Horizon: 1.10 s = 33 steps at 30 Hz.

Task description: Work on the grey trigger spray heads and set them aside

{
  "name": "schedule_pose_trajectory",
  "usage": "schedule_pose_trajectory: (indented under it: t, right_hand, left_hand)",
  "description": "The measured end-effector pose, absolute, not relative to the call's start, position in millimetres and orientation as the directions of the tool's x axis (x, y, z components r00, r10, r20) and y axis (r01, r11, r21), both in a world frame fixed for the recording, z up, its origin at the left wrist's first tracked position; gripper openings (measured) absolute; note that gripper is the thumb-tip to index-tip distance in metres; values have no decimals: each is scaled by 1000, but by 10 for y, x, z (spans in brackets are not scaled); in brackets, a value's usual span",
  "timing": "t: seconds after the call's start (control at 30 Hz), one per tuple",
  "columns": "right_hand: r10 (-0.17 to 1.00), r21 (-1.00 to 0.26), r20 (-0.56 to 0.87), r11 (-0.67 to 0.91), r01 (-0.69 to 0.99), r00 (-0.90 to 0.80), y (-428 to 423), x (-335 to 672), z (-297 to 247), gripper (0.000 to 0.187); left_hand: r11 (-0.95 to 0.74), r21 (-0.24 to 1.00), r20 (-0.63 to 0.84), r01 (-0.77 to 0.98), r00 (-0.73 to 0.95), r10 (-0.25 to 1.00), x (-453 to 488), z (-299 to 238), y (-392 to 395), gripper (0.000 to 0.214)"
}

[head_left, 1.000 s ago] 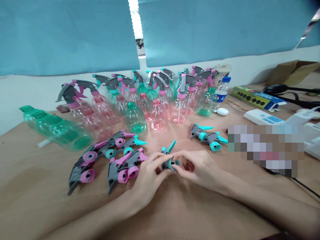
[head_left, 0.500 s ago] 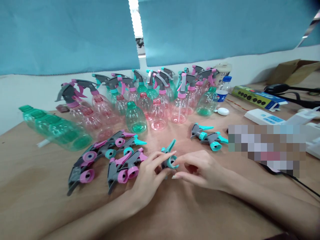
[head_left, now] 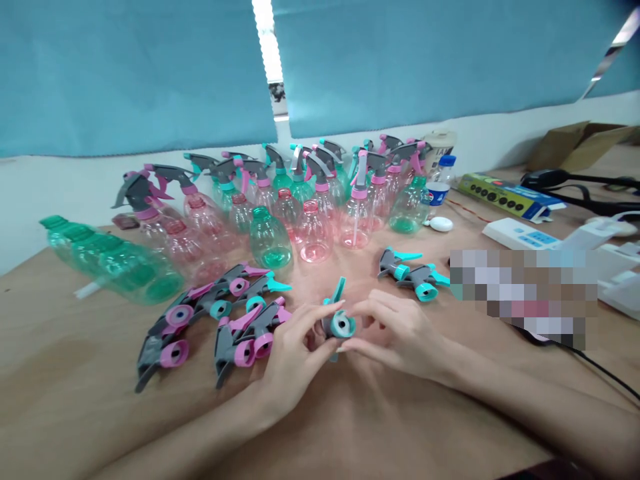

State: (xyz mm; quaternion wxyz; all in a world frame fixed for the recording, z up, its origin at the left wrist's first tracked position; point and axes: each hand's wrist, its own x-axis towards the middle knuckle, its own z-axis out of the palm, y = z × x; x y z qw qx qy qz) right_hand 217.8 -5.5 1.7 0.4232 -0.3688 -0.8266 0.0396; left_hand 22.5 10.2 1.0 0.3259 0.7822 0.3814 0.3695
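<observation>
Between my two hands is a grey trigger spray head (head_left: 342, 325) with a teal collar, its open underside facing me and its teal lever sticking up. My left hand (head_left: 295, 340) grips its body from the left. At the collar's right side, the curled index finger and thumb of my right hand (head_left: 405, 333) close around the rim. Several spray heads with pink or teal collars, such as a pink-collared one (head_left: 245, 353), lie to the left of my left hand. Two teal-collared spray heads (head_left: 425, 283) lie beyond my right hand.
Clear pink and green bottles, including an uncapped green bottle (head_left: 270, 240), stand in rows at the back; several carry spray heads. Green bottles (head_left: 120, 263) lie on the left. A power strip (head_left: 520, 233), a box (head_left: 510, 195) and a blurred-out phone-like item (head_left: 530, 300) occupy the right.
My right index finger has moved from the collar's opening to its outer rim, and the thumb has come in against the collar. The spray head's underside now faces me more directly.
</observation>
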Motion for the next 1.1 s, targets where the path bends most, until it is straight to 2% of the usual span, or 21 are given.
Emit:
schedule_pose_trajectory:
  t: [0.13, 0.2, 0.27, 0.37, 0.53, 0.67, 0.93, 1.1]
  right_hand:
    - [738, -527, 591, 660, 536, -327, -110, 2132, 2, 52]
    - [759, -544, 550, 642, 540, -349, -132, 2106, 0, 46]
    - [770, -536, 526, 630, 562, -361, -141, 2084, 6, 31]
    - [769, -524, 512, 633, 569, -383, -119, 2075, 26, 17]
    - [725, -440, 538, 677, 591, -430, -51, 2188, 94, 13]
    - [742, -354, 499, 647, 676, -448, -124, 2412, 183, 14]
    - [872, -306, 361, 445, 842, -330, -727, 3040, 111, 20]
    - [891, -176, 437, 222, 959, -126, -857, 3301, -49, 28]
  left_hand:
    - [-510, 790, 359, 340, 419, 834, 222, -18, 67, 32]
    - [-529, 776, 360, 345, 447, 819, 220, -40, 53, 28]
    - [-542, 754, 349, 372, 472, 810, 220, -55, 44, 22]
    - [-570, 710, 354, 414, 490, 797, 228, -43, 38, 23]
    - [-747, 533, 552, 398, 506, 663, 242, 48, 25, 13]
    - [-792, 468, 607, 391, 509, 610, 225, 74, 20, 7]
    - [-852, 349, 628, 391, 578, 522, 221, 82, 24, 12]
    - [-878, 260, 620, 401, 628, 471, 231, 123, 21, 17]
